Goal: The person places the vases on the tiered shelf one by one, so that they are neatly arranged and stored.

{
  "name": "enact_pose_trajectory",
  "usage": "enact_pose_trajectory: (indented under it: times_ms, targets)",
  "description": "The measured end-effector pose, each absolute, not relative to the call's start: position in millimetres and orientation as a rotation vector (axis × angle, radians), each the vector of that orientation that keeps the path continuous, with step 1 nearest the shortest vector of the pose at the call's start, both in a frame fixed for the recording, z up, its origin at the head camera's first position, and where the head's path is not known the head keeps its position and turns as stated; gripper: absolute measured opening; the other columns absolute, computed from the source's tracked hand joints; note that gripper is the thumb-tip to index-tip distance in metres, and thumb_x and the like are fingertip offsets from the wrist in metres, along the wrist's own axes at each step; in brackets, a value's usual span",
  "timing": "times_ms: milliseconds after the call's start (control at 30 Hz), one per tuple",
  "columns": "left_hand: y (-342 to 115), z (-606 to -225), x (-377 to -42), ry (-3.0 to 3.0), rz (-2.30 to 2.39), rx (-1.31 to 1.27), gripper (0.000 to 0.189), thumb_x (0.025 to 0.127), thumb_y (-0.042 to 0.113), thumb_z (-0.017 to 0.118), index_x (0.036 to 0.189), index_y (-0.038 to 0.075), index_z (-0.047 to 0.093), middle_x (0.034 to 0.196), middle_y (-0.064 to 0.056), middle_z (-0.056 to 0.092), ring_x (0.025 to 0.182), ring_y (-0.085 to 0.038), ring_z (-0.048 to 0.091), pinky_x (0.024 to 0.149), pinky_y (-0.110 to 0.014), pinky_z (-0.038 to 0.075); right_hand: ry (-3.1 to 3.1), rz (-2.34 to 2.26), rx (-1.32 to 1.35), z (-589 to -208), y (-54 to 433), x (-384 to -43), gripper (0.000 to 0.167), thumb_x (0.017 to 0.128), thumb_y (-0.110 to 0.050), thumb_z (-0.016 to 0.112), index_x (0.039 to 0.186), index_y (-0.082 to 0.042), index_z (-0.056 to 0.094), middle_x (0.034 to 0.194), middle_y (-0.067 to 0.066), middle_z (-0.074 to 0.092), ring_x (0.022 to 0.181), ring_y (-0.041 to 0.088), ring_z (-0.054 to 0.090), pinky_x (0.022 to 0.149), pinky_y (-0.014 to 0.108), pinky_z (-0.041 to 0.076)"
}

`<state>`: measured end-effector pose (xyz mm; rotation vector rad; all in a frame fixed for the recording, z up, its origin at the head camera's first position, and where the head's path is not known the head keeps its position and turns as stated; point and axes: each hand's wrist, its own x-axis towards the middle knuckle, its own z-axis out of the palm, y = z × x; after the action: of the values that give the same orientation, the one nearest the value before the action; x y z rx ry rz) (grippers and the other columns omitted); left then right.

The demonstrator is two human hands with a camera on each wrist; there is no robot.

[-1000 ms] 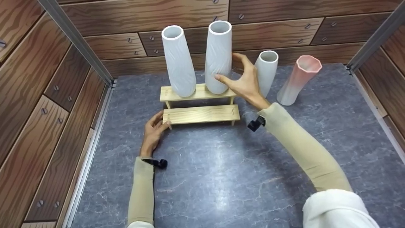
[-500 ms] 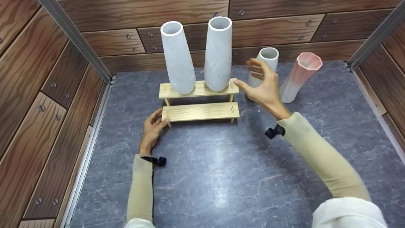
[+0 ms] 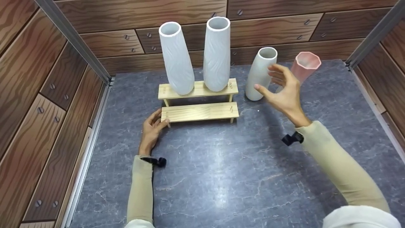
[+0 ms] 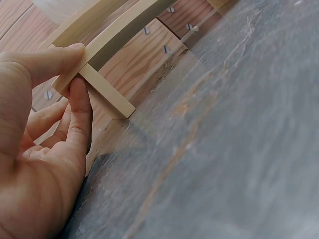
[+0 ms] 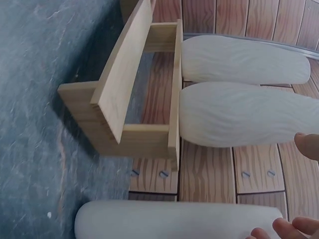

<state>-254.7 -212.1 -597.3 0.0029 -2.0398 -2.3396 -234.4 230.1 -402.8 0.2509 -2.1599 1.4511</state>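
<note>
A two-tier wooden display stand (image 3: 199, 113) bears two tall white vases, a left one (image 3: 177, 63) and a right one (image 3: 217, 57), upright on its upper shelf. My left hand (image 3: 150, 133) pinches the left end of the lower shelf, thumb above and a finger beneath, as the left wrist view shows. Right of the stand, a shorter white vase (image 3: 260, 76) stands on the table. My right hand (image 3: 287, 95) is beside it, thumb and fingers spread in a wide curve, holding nothing. Whether the fingertips touch that vase I cannot tell. The hand hides the lower part of a pink-and-white vase (image 3: 305, 68).
The grey marbled tabletop (image 3: 202, 177) stretches in front of the stand. Wood-patterned panels (image 3: 278, 28) close off the back and both sides. Metal rails (image 3: 85, 152) run along the side edges.
My right hand has let go of the right tall vase and moved right, to the shorter white vase. My left hand has stayed at the stand's lower shelf.
</note>
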Motion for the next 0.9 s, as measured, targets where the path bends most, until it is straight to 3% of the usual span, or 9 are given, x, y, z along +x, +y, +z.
enact_pose_trajectory:
  times_ms: [233, 467, 667, 900]
  targets:
    - [-213, -598, -254, -2.023, -2.346, 0.002, 0.069, 0.096, -0.003, 0.077, 0.157, -0.007, 0.046, 0.151, -0.027, 0.053, 0.124, -0.022, 0.063, 0.098, -0.022, 0.057, -2.159, 1.402, 0.184, -414, 247, -236, 0.064, 0.079, -0.001, 0.092, 0.135, 0.012, 0.063, 0.131, 0.024, 0.07, 0.115, 0.021, 0.069, 0.104, 0.046, 0.059]
    - [-212, -599, -255, -1.999, -2.368, -0.006, 0.069, 0.096, -0.005, 0.075, 0.158, -0.007, 0.045, 0.151, -0.028, 0.053, 0.12, -0.018, 0.066, 0.096, -0.023, 0.059, -2.195, 1.4, 0.106, -430, 259, -246, 0.067, 0.079, -0.003, 0.092, 0.137, 0.011, 0.061, 0.132, 0.022, 0.07, 0.12, 0.037, 0.068, 0.108, 0.049, 0.056]
    - [-212, -598, -254, -2.021, -2.348, 0.018, 0.069, 0.096, -0.004, 0.076, 0.158, -0.007, 0.045, 0.154, -0.028, 0.052, 0.129, -0.025, 0.061, 0.101, -0.022, 0.056, -2.206, 1.413, 0.05, -466, 275, -273, 0.074, 0.077, -0.01, 0.096, 0.141, 0.004, 0.061, 0.136, 0.016, 0.068, 0.122, 0.034, 0.068, 0.108, 0.047, 0.057]
    - [-212, -599, -256, -2.023, -2.344, 0.014, 0.069, 0.095, -0.004, 0.077, 0.157, -0.006, 0.046, 0.154, -0.028, 0.052, 0.127, -0.023, 0.062, 0.101, -0.022, 0.056, -2.212, 1.442, 0.0, -488, 279, -294, 0.082, 0.076, -0.02, 0.098, 0.145, 0.002, 0.058, 0.143, 0.019, 0.063, 0.128, 0.039, 0.065, 0.109, 0.05, 0.056]
